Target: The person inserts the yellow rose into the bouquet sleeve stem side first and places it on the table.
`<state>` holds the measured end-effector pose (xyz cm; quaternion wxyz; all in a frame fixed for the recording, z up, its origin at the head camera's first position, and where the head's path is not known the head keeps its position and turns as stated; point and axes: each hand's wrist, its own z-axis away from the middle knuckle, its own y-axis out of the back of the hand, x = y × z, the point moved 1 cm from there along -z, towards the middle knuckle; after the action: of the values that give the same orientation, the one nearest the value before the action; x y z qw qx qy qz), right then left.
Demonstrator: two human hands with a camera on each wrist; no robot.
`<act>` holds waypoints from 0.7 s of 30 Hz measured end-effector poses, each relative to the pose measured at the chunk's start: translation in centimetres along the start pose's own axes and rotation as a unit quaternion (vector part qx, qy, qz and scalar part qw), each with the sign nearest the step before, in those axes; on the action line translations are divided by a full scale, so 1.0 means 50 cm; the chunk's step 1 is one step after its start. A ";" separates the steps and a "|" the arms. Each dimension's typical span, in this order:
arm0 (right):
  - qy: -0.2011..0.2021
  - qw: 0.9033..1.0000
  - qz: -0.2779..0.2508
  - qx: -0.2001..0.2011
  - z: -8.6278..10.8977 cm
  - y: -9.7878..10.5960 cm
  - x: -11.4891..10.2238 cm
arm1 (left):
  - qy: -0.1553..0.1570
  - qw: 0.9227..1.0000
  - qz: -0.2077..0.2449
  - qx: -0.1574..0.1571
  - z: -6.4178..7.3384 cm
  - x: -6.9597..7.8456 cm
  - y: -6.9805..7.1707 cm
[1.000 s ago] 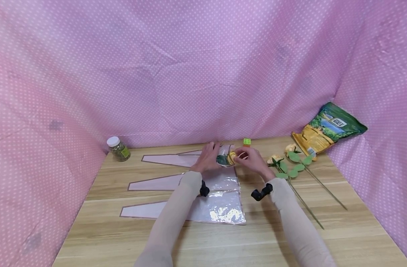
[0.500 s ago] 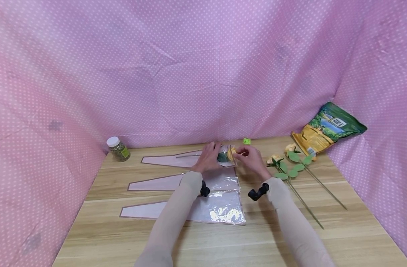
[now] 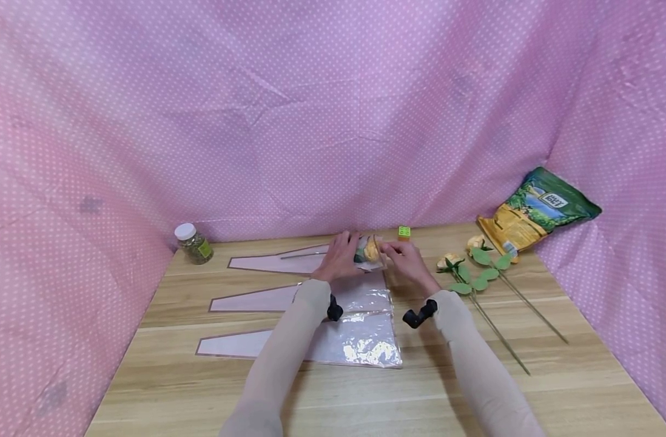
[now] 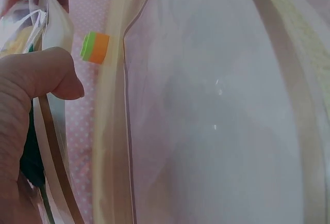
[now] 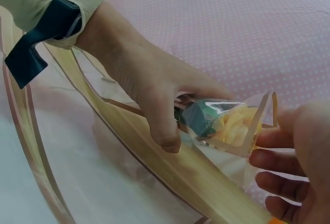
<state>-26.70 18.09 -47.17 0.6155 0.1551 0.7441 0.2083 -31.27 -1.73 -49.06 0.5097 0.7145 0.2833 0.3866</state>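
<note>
A yellow artificial rose [image 3: 372, 250] lies lengthwise inside a clear flower sleeve [image 3: 295, 264], close to the middle of the table's back edge. From here the petals look soft and butter-coloured, packed in a full, rounded bloom that sits just within the sleeve's wide mouth. Dark green leaves show behind it through the shiny film, and a thin stem runs off towards the table's left edge. A brownish band borders the sleeve, whose narrow end also points left.

The left hand [image 3: 339, 258] is wrapped around the sleeve just behind the bloom, thumb on one side and fingers on the other. The right hand [image 3: 411, 261] is at the mouth, its fingers bent and nearly closed, pinching the sleeve's rim beside the petals.

Two more sleeves lie flat between that one and the table's front edge: a middle sleeve [image 3: 262, 298] and a front sleeve [image 3: 338, 346] catching bright glare. Towards the right edge, a nearer rose [image 3: 480, 283] and a farther rose [image 3: 481, 256] lie slantwise. A green-and-orange toy block [image 3: 404, 233] sits by the back edge, a white-lidded jar [image 3: 195, 244] in the back left corner, and a green-and-yellow bag [image 3: 540, 209] leans in the back right corner against pink dotted cloth [image 3: 311, 121].
</note>
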 end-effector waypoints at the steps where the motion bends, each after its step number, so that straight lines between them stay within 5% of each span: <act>1: -0.006 1.000 -0.011 -0.005 0.000 -0.001 0.000 | 0.002 1.000 -0.002 -0.001 0.000 0.000 0.000; 11: -0.032 0.997 -0.067 -0.035 0.004 -0.007 -0.009 | 0.015 1.000 -0.023 -0.001 -0.003 0.002 0.005; 21: -0.031 0.998 -0.046 -0.035 -0.005 -0.029 -0.008 | 0.024 0.999 -0.047 -0.002 -0.004 0.003 0.004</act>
<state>-26.81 16.61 -47.50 0.6522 0.1052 0.7234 0.2006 -31.36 -1.58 -48.78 0.5217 0.6897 0.3278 0.3802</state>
